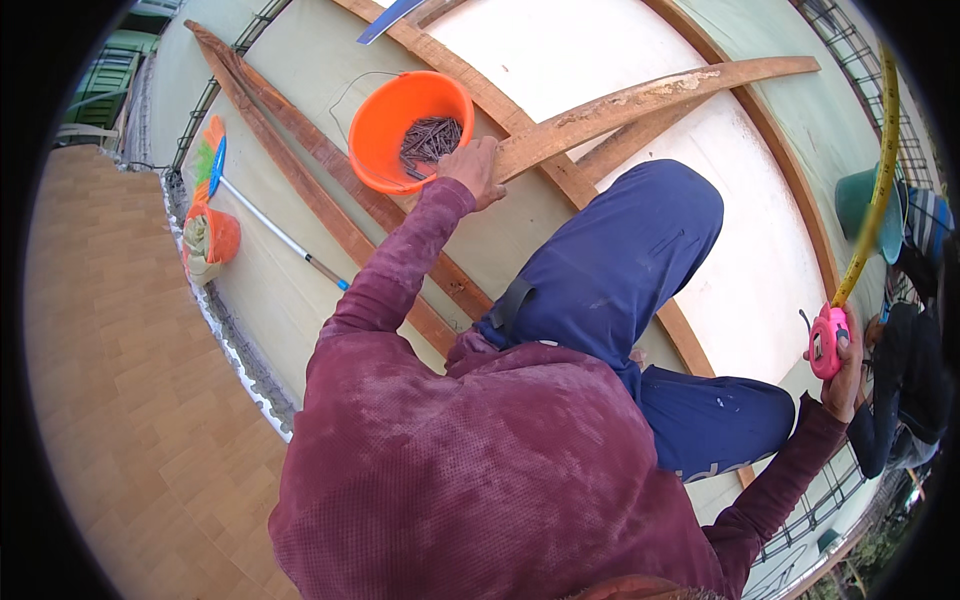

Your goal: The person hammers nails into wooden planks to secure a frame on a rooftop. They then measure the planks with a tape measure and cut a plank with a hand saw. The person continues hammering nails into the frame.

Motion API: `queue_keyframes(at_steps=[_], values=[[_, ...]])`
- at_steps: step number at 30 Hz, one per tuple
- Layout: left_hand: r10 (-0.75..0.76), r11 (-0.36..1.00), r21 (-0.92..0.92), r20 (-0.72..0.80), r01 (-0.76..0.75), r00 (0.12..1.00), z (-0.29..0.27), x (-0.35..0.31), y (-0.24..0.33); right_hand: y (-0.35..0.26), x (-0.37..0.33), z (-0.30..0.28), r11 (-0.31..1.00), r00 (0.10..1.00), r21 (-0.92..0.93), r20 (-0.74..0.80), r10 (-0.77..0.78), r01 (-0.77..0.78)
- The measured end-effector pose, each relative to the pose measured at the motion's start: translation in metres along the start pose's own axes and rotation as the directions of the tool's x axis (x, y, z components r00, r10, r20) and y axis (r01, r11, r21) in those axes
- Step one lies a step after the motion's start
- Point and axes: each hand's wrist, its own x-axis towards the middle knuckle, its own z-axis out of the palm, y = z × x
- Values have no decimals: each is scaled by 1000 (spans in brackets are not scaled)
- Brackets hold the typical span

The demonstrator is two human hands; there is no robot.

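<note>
My left hand (474, 167) reaches forward and rests on the near end of a long wooden plank (640, 98), right beside an orange bucket (408, 128) holding several dark nails. My right hand (843, 370) is out to the right, gripping a pink tape measure (827, 340). Its yellow tape (880, 170) runs upward along the right edge of the view. My knees in blue trousers (620, 270) are bent over a pale panel surface (560, 50).
Long brown wooden strips (320, 180) lie diagonally across the panel. A broom with a blue head and a pale handle (270, 230) and a small orange container (212, 240) sit at the left edge. Another person in dark clothing with a green hat (905, 330) is at the far right.
</note>
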Motion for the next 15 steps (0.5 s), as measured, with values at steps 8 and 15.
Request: queue_keyframes(at_steps=[8, 15], values=[[-85, 995, 9, -346, 94, 934, 0, -92, -71, -63, 129, 79, 909, 822, -296, 564, -81, 293], [-300, 951, -26, -313, 308, 901, 11, -151, -149, -125, 173, 176, 768, 653, -393, 757, -43, 506]])
